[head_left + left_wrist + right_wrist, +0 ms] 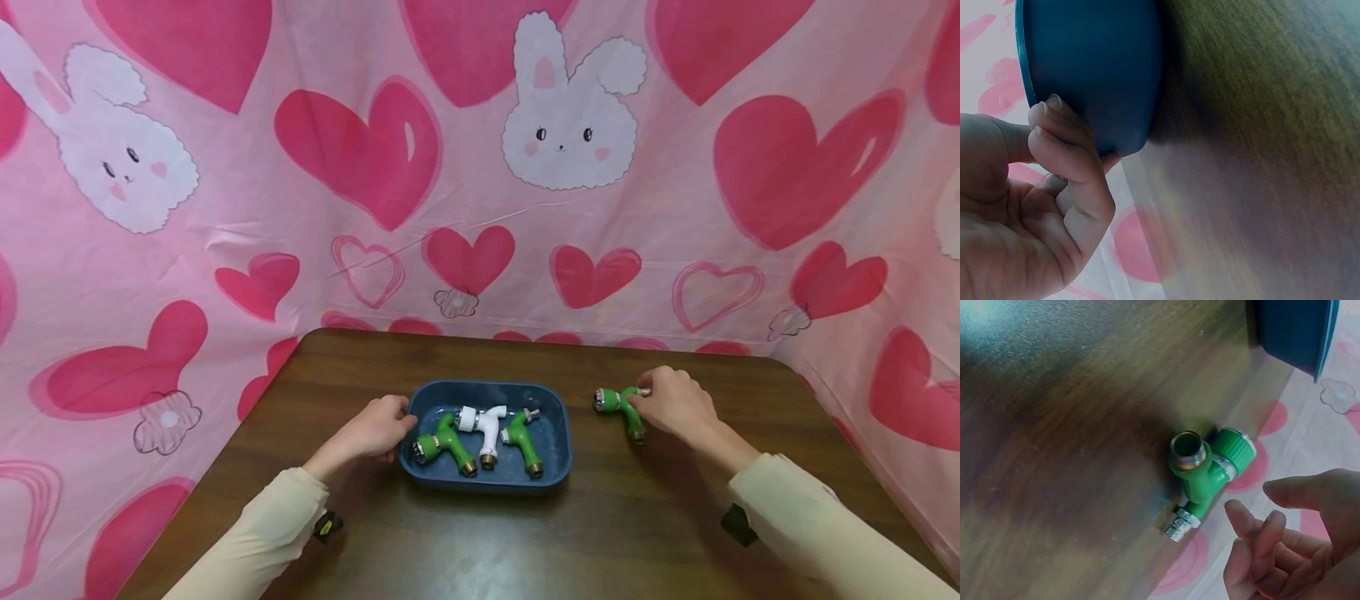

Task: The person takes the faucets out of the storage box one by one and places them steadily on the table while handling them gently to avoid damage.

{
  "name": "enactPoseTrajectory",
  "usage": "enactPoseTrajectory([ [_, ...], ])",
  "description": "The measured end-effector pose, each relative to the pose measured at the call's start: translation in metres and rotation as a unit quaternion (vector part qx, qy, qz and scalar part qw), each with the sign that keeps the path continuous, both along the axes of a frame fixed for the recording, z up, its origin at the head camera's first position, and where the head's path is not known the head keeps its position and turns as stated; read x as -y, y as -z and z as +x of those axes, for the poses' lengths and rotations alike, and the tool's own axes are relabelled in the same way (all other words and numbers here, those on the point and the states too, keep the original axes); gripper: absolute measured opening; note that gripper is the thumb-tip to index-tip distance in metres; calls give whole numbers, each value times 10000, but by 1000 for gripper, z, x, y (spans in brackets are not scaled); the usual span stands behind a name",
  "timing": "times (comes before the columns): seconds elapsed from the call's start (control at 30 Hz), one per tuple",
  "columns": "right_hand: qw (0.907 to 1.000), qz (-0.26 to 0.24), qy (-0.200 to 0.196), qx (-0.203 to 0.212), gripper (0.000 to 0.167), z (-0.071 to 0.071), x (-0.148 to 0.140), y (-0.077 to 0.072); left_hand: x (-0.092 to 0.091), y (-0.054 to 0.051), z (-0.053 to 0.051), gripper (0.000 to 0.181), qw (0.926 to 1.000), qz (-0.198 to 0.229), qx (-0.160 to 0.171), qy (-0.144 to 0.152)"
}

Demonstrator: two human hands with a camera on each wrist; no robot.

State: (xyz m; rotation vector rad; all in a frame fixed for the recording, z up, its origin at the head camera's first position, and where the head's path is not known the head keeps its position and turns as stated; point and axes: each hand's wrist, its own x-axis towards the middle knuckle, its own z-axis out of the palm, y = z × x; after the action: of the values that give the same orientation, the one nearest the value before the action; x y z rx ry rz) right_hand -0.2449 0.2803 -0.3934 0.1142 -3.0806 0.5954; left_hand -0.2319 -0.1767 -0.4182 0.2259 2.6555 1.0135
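A blue plastic basin (491,483) stands on the table. My left hand (378,427) grips its left end, with the thumb at the rim and bent fingers against the outer wall (1097,69). Inside lie a green faucet (453,448) at the left, a white faucet (491,437) in the middle and another green faucet (529,450) at the right. To the right of the basin, one more green faucet (1197,481) rests on the table. Beside its metal nozzle is my right hand (678,404); in the right wrist view the loosely bent fingers are apart from the faucet.
The dark wooden table (480,550) runs back to a pink cloth (480,200) printed with hearts and rabbits. This cloth hangs behind the table and along both sides. Black straps (327,527) show under both wrists.
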Motion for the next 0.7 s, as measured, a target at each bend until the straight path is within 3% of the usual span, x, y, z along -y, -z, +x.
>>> enactPoseTrajectory([
  [0.27, 9999, 55, -92, -45, 42, 1, 4, -13, 0, -1, 1, 19, 10000, 48, 26, -19],
  [0.7, 9999, 38, -117, 14, 48, 0, 14, -22, 0, 1, 1, 14, 9999, 137, -36, -4],
])
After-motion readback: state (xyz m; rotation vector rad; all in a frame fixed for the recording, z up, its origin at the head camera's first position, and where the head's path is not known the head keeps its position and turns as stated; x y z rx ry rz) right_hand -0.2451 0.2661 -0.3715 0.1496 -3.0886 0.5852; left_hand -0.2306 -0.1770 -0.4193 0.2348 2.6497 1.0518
